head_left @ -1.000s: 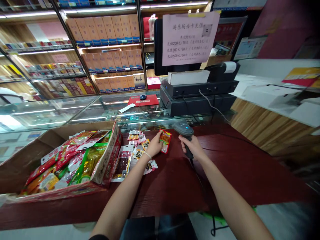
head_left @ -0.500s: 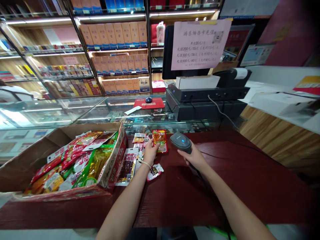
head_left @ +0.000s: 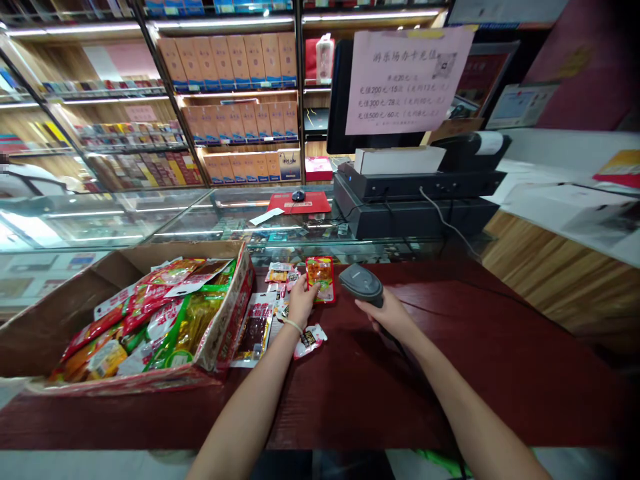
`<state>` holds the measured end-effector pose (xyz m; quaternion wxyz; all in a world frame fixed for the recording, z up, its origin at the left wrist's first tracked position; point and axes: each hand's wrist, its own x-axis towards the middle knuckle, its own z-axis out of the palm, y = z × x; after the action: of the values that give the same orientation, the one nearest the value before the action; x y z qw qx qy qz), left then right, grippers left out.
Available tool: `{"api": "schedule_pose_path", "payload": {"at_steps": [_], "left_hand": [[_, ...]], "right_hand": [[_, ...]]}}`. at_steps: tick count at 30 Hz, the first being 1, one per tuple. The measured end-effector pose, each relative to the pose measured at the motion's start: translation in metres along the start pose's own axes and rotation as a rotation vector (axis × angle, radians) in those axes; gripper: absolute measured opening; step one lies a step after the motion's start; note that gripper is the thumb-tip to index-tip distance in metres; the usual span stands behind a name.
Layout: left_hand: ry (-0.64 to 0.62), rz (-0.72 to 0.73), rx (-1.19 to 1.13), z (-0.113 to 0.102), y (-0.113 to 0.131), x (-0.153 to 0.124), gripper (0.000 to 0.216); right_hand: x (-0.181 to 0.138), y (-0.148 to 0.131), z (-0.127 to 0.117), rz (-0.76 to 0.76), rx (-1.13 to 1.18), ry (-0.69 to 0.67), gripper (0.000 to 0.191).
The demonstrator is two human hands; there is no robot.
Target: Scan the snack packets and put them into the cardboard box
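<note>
My left hand is closed on the left edge of a red-bordered snack packet, with the thumb over its front. In my right hand is a dark grey barcode scanner, gripped by the handle, its head pointing left toward the packet. Around my left wrist lie several small snack packets, a white-and-pink one among them. A larger clear-windowed snack bag lies left of my left forearm. Part of the small pile is hidden under that hand.
An open cardboard box full of snack bags stands on the dark red table at left. Behind runs a glass counter with a mouse. A monitor with a pink paper sign stands above a dark cash drawer.
The blue light on top of the scanner has gone off. Both hands keep nearly the same place and grip; the view has shifted slightly.
</note>
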<state>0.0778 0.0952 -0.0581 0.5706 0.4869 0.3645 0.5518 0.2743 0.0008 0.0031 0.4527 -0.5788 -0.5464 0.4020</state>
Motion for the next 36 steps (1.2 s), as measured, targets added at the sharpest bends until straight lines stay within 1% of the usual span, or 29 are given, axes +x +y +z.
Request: {"api": "schedule_pose_path", "payload": {"at_steps": [2,4,7,9,11,14,15,17,19,21,23,26,28,29,30,32,34,36], "left_hand": [[0.000,0.007,0.025,0.001,-0.001,0.000,0.041],[0.024,0.009,0.022,0.004,0.004,0.001,0.040],[0.065,0.037,0.009,0.014,0.026,0.002,0.034],[0.078,0.109,0.024,0.020,0.052,0.003,0.030],[0.097,0.207,0.061,0.022,0.086,0.002,0.030],[0.163,0.311,0.118,0.012,0.141,-0.005,0.035],[0.179,0.337,0.146,0.004,0.159,-0.009,0.038],[0.211,0.393,0.231,-0.018,0.193,-0.019,0.043],[0.241,0.437,0.350,-0.049,0.221,-0.029,0.050],[0.268,0.440,0.506,-0.086,0.242,-0.035,0.054],[0.302,0.402,0.679,-0.128,0.253,-0.036,0.054],[0.387,0.332,0.878,-0.191,0.255,-0.033,0.053],[0.410,0.265,0.966,-0.223,0.250,-0.032,0.056],[0.405,0.234,0.987,-0.233,0.247,-0.033,0.055],[0.393,0.209,0.995,-0.240,0.245,-0.036,0.053],[0.360,0.190,0.993,-0.242,0.243,-0.044,0.046],[0.340,0.207,1.000,-0.232,0.243,-0.053,0.039],[0.316,0.235,1.002,-0.214,0.244,-0.062,0.034]], "right_hand": [[0.000,-0.001,0.000,-0.008,0.011,0.019,0.038],[-0.001,-0.005,0.002,-0.015,0.037,0.063,0.036],[-0.005,-0.018,0.004,-0.052,0.059,0.162,0.038],[-0.007,-0.029,0.004,-0.104,0.036,0.191,0.039],[-0.007,-0.042,0.004,-0.148,0.030,0.190,0.040],[-0.004,-0.061,0.009,-0.184,0.047,0.122,0.041],[-0.002,-0.067,0.012,-0.195,0.052,0.097,0.040],[0.000,-0.077,0.022,-0.213,0.075,0.050,0.039],[0.002,-0.086,0.036,-0.225,0.107,0.003,0.040],[0.002,-0.092,0.052,-0.224,0.145,-0.038,0.040],[0.002,-0.096,0.069,-0.219,0.188,-0.071,0.038],[0.004,-0.096,0.091,-0.219,0.234,-0.117,0.036],[0.007,-0.095,0.101,-0.228,0.239,-0.152,0.038],[0.008,-0.093,0.106,-0.232,0.240,-0.167,0.039],[0.009,-0.092,0.109,-0.239,0.240,-0.179,0.039],[0.011,-0.091,0.111,-0.249,0.239,-0.192,0.039],[0.012,-0.091,0.111,-0.244,0.229,-0.195,0.039],[0.011,-0.091,0.107,-0.236,0.209,-0.205,0.039]]}}
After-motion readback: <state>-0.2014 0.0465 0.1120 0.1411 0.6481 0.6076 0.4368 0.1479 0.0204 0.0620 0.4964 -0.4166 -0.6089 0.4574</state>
